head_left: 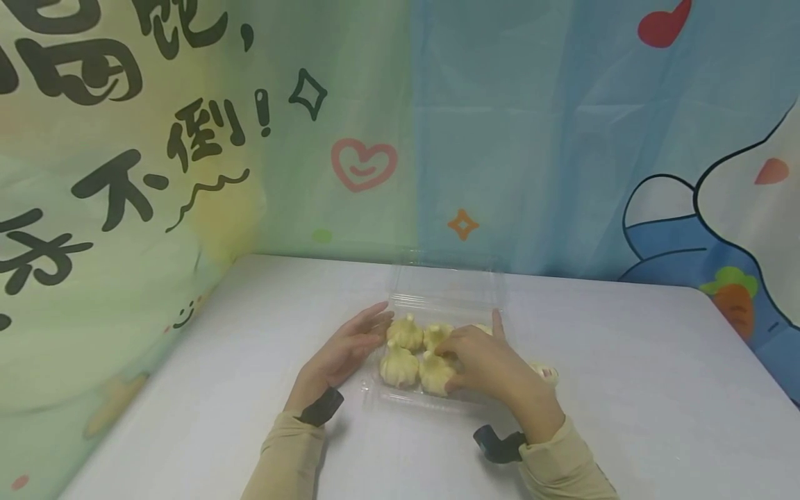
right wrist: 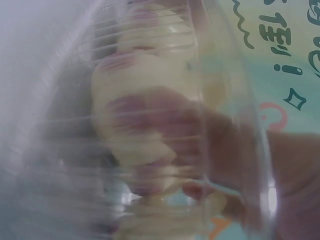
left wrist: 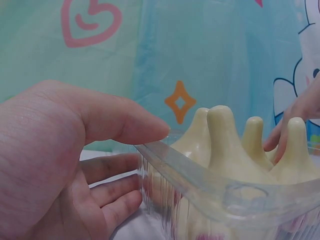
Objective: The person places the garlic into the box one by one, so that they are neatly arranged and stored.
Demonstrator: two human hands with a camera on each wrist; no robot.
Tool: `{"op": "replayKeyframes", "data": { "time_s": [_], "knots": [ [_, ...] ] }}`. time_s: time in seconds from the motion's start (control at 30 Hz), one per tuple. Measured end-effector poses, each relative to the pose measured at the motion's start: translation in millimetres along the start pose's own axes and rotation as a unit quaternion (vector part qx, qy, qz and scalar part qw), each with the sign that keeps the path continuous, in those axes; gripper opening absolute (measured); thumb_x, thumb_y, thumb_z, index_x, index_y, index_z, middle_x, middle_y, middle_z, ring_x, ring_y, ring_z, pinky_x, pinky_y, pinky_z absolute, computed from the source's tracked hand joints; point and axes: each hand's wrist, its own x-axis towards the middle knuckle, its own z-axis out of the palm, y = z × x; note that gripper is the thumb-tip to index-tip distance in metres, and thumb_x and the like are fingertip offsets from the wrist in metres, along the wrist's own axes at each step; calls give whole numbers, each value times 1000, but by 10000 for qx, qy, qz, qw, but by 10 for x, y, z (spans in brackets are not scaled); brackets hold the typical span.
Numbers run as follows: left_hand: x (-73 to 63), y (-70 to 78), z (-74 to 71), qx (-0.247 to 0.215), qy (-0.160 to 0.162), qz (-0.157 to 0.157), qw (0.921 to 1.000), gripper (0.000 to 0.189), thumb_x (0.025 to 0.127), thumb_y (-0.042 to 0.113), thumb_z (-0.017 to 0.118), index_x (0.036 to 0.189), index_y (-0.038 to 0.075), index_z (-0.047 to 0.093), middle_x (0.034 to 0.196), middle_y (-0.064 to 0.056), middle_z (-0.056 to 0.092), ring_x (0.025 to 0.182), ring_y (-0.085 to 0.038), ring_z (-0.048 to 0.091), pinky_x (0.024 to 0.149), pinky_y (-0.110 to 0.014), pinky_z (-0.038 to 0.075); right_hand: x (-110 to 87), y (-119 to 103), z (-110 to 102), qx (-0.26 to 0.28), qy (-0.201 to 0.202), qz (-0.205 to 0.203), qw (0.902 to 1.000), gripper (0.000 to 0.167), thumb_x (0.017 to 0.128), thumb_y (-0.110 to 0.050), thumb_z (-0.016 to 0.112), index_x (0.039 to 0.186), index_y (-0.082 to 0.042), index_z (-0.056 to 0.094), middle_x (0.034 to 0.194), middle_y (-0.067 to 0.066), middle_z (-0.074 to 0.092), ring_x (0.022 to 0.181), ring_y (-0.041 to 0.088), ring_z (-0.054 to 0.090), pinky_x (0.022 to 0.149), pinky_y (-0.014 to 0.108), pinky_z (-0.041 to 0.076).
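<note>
A clear plastic box (head_left: 406,400) holds several pale garlic bulbs (head_left: 398,367) with purple-tinged bases. My left hand (head_left: 350,349) rests at the box's left side. In the left wrist view, its thumb (left wrist: 135,122) touches the rim near a corner, and the other fingers lie straight against the outer wall. My right hand (head_left: 490,362) reaches inside the box with its index finger and thumb about the front garlic bulb (head_left: 434,375). Through the blurred clear wall, the right wrist view shows fingers (right wrist: 175,120) bent against a bulb. The hand hides part of the box's right side.
The box's clear lid (head_left: 446,283) stands folded back behind it. Another garlic bulb (head_left: 546,373) lies outside the box, partly hidden behind my right wrist. A white table (head_left: 656,389) spreads around, with a printed curtain (head_left: 519,139) hanging at its far edge.
</note>
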Motion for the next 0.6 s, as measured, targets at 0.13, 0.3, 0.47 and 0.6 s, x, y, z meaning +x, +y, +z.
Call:
{"op": "replayKeyframes", "data": {
  "time_s": [0.13, 0.3, 0.47, 0.6],
  "knots": [
    [1, -6, -12, -23, 12, -11, 10000, 61, 95, -4, 42, 151, 14, 23, 157, -16, 21, 145, -34, 20, 120, -47, 8, 2, 10, 7, 11, -14, -9, 10000, 44, 61, -30, 85, 102, -22, 72, 109, -4, 69, 112, 20, 59, 103, 78, 1],
    [3, 0, -1, -60, 24, -43, 10000, 62, 94, -3, 42, 151, 13, 24, 157, -16, 22, 145, -33, 20, 120, -47, 8, 3, 19, -1, 46, -44, -12, 10000, 43, 62, -30, 85, 102, -22, 72, 109, -4, 69, 111, 21, 59, 103, 78, 0],
    [-3, 15, 11, -2, 24, -65, 10000, 62, 94, -3, 43, 151, 13, 22, 157, -15, 22, 145, -33, 21, 120, -47, 9, 2, 25, -9, 77, -71, 8, 9999, 44, 62, -31, 85, 103, -21, 72, 109, -2, 69, 112, 22, 59, 103, 78, -1],
    [-4, 21, 11, -32, 12, -54, 10000, 63, 94, -3, 44, 151, 11, 20, 157, -17, 21, 145, -34, 20, 120, -47, 9, -1, 30, -9, 207, -22, -48, 9998, 45, 62, -30, 85, 103, -21, 72, 108, -3, 69, 111, 23, 59, 103, 79, -1]
  ]
}}
